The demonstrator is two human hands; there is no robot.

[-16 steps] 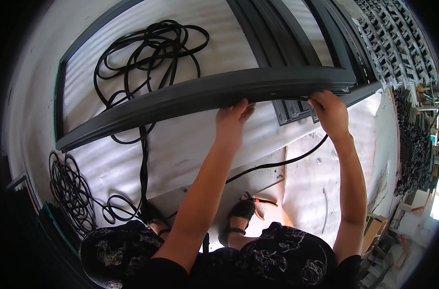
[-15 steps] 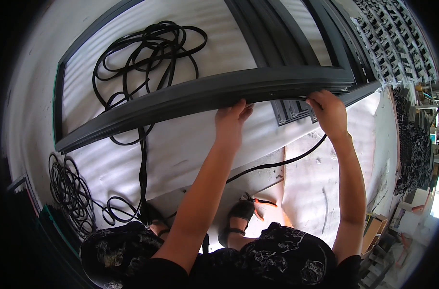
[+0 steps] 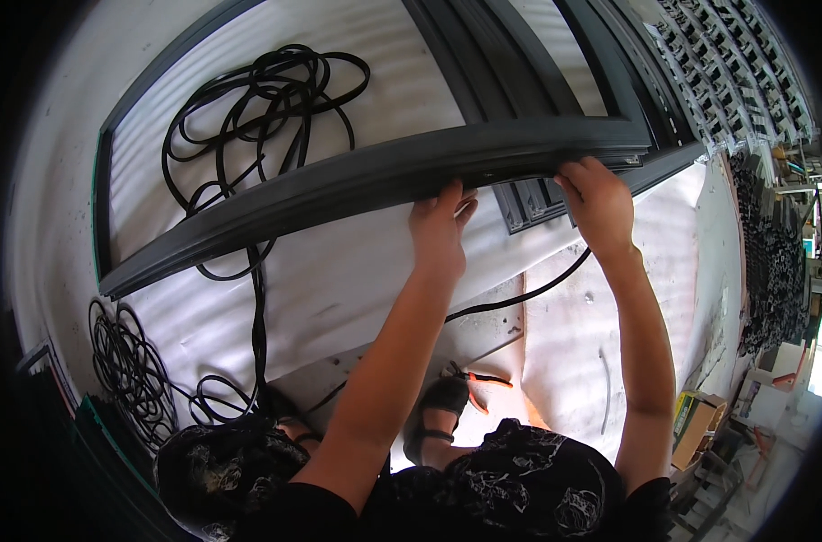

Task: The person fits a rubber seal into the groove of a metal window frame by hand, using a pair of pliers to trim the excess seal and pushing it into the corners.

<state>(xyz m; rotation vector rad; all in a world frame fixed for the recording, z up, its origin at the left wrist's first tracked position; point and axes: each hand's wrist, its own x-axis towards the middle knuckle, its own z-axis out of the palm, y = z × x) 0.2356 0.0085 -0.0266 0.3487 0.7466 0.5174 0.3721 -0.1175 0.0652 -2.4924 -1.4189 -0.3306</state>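
Observation:
A dark grey frame (image 3: 339, 185), like a window frame, crosses in front of me. My right hand (image 3: 600, 203) is closed in a pinch at its near edge, toward the right corner. From there a black rubber sealing strip (image 3: 555, 287) hangs in a curve toward my feet. My left hand (image 3: 440, 230) is further left, fingers curled and fingertips against the same near edge. What lies under those fingertips is hidden. Beyond the frame's near rail, a loose coil of black strip (image 3: 239, 99) lies on the white sheet (image 3: 402, 95); part passes under the rail toward me.
Another tangle of black strip (image 3: 126, 370) sits at the left. Orange-handled pliers (image 3: 487, 379) lie on the floor beside my right foot. Dark profiles (image 3: 501, 63) lie under the frame. At the right stand stacked profile ends (image 3: 745, 72) and a cardboard box (image 3: 697, 429).
My right hand has shifted slightly left along the frame edge, nearer my left hand. The length of strip showing between the hands is less visible. The whole view has shifted a little.

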